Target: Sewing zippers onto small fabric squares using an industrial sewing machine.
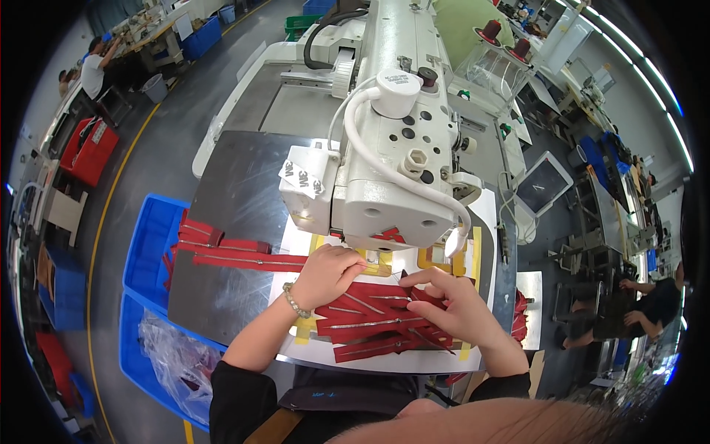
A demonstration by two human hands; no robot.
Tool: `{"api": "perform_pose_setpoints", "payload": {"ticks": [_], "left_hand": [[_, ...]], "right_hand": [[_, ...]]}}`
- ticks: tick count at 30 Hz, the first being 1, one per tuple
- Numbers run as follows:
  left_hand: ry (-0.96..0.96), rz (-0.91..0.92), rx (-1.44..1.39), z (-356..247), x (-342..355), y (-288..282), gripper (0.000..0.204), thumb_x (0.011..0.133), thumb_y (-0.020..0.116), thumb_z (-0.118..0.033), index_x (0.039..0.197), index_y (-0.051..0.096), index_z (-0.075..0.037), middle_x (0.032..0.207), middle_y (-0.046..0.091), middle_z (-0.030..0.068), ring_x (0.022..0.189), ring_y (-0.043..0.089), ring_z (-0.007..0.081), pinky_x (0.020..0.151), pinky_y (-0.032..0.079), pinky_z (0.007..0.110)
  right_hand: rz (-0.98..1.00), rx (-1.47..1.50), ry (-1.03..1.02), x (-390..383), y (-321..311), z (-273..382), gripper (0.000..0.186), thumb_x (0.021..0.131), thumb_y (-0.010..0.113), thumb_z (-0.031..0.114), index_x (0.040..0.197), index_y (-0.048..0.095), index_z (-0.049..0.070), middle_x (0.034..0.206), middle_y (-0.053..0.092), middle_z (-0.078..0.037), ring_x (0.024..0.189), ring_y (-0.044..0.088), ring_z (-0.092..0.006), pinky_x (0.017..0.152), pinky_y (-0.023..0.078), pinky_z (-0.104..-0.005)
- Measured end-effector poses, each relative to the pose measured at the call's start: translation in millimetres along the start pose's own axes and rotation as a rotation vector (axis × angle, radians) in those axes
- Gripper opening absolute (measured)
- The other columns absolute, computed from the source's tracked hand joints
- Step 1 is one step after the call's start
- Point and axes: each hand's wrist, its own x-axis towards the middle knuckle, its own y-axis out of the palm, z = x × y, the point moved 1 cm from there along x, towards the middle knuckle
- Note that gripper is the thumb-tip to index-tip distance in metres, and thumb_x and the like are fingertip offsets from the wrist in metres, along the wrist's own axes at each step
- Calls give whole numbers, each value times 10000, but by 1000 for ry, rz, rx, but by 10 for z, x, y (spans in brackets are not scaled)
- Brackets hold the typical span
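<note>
Several red fabric strips with metal zippers [373,322] lie on a white template board [384,360] with yellow tape edges, under the head of a white industrial sewing machine [392,140]. My left hand [329,274] rests with curled fingers on the strips close to the needle area, a bead bracelet on its wrist. My right hand [452,302] presses down on the right side of the strips, with its fingertips pinching a strip's edge.
More red zipper strips [222,248] lie on the metal table plate [229,185] at the left. Blue bins [148,244] and a clear plastic bag [177,359] stand at the left below. A tablet screen [543,181] sits at the right. Other people work at the far left and right.
</note>
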Motion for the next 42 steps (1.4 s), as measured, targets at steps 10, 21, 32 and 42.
{"api": "perform_pose_setpoints", "payload": {"ticks": [10,21,32,42], "left_hand": [[-401,318,-875,-59,38,-296,358,958,401,-210,848,652,20,661,590,42,643,552,106,630,452,262],[-546,527,-967,-148,31,-287,209,891,615,-130,1047,640,6,784,660,14,608,558,27,527,445,168],[-516,430,-778,-165,23,-268,176,893,619,-136,970,683,9,681,620,-24,579,497,5,523,405,173],[-551,294,-668,-104,-10,-208,147,860,649,-107,958,697,-8,665,631,5,562,544,30,523,432,179]], "right_hand": [[126,1279,44,-100,634,36,298,940,511,51,1230,523,-12,1217,558,-96,1115,522,-117,910,464,-275],[-13,1345,78,-181,1582,-272,318,887,541,-47,1203,507,-27,1174,517,-73,1075,539,-128,912,465,-295],[17,591,-157,-276,1644,-425,368,866,564,-22,1226,574,52,903,532,-70,811,572,-139,747,502,-249],[271,645,-27,-250,1587,-498,591,879,579,21,1420,351,90,1157,536,-126,944,608,-178,816,514,-278]]}}
